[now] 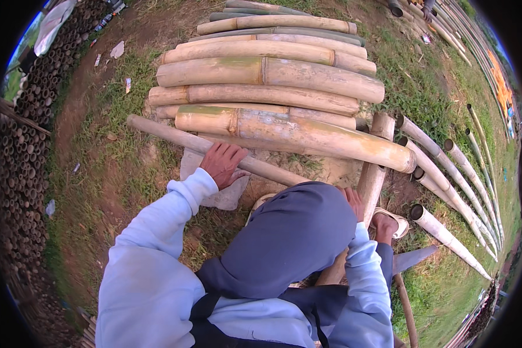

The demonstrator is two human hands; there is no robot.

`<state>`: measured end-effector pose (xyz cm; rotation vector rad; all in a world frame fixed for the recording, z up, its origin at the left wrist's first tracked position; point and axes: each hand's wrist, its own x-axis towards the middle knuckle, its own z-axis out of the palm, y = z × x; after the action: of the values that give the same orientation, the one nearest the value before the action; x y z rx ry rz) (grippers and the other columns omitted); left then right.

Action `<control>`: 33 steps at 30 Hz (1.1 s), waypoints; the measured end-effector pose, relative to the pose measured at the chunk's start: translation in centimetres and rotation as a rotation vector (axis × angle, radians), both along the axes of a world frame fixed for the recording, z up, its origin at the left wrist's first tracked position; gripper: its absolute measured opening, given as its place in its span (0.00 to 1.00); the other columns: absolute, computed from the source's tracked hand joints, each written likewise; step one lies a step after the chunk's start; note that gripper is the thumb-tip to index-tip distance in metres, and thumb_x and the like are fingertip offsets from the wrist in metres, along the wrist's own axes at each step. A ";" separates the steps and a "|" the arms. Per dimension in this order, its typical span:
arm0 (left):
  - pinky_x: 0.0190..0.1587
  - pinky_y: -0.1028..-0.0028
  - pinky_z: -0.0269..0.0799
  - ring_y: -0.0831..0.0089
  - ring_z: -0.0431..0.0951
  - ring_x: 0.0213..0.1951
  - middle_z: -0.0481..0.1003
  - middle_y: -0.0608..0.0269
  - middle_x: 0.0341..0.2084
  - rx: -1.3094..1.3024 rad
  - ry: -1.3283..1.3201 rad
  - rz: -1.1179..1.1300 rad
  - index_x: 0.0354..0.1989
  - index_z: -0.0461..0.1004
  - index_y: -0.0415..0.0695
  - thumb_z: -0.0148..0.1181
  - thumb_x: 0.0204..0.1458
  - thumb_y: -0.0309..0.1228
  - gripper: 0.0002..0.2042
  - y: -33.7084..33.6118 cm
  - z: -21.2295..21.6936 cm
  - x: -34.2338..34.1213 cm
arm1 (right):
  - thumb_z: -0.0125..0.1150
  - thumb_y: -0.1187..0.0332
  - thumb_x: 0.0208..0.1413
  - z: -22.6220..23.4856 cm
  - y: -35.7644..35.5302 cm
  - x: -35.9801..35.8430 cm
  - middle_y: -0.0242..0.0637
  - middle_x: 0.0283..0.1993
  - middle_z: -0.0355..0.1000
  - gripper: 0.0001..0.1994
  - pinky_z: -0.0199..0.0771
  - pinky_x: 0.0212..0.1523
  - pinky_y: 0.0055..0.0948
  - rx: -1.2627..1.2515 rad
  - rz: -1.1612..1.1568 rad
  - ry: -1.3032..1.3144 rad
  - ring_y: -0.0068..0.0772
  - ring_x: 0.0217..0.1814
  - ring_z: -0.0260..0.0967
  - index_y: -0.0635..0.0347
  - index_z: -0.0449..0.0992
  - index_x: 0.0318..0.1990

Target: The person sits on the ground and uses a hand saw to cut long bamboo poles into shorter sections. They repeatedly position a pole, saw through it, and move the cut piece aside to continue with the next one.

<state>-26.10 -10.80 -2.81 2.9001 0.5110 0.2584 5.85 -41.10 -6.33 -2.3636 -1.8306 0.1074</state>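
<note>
A slim bamboo pole [182, 136] slants from the left toward my bent knee, which hides its right part. My left hand [221, 165] is closed over the pole's middle, fingers across the top. Beyond the knee, my right hand [354, 203] lies in line with the pole and beside a thick bamboo beam [372, 177]. Its fingers look curled, but the knee covers part of them and whatever they hold. Just past the slim pole, a thick cut bamboo length [290, 130] rests with its right part across the beam.
Several cut bamboo lengths [267, 71] lie side by side ahead. Long bamboo poles [446, 153] fan out at right, near a grey flat blade [413, 258] beside my leg. A tall stack of bamboo [23, 168] stands at left. A flat pale slab [229, 196] lies under my left hand.
</note>
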 end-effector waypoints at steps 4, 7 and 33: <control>0.52 0.61 0.70 0.59 0.74 0.47 0.75 0.60 0.43 -0.015 -0.168 -0.067 0.54 0.74 0.47 0.67 0.53 0.53 0.27 -1.7 0.4 7.6 | 0.73 0.66 0.46 9.5 -1.0 5.1 0.39 0.41 0.72 0.26 0.68 0.48 0.43 0.044 -0.041 0.002 0.47 0.45 0.72 0.51 0.75 0.56; 0.51 0.61 0.71 0.60 0.75 0.46 0.76 0.61 0.42 -0.013 -0.247 -0.113 0.55 0.75 0.48 0.65 0.53 0.54 0.27 -1.3 0.3 10.8 | 0.77 0.62 0.44 12.6 -0.8 6.8 0.38 0.39 0.74 0.26 0.71 0.47 0.44 0.068 -0.059 0.027 0.47 0.45 0.75 0.52 0.78 0.53; 0.55 0.57 0.71 0.48 0.76 0.52 0.76 0.51 0.48 -0.114 -0.268 -0.055 0.51 0.76 0.43 0.62 0.60 0.50 0.23 2.8 -1.9 17.9 | 0.67 0.75 0.50 4.9 -7.8 4.2 0.49 0.56 0.68 0.31 0.71 0.58 0.47 0.632 -0.905 0.244 0.52 0.57 0.70 0.53 0.68 0.65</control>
<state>-8.22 -8.04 -4.75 2.7074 0.3861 0.5792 10.05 -48.91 -1.41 -2.2936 -0.4579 -0.2379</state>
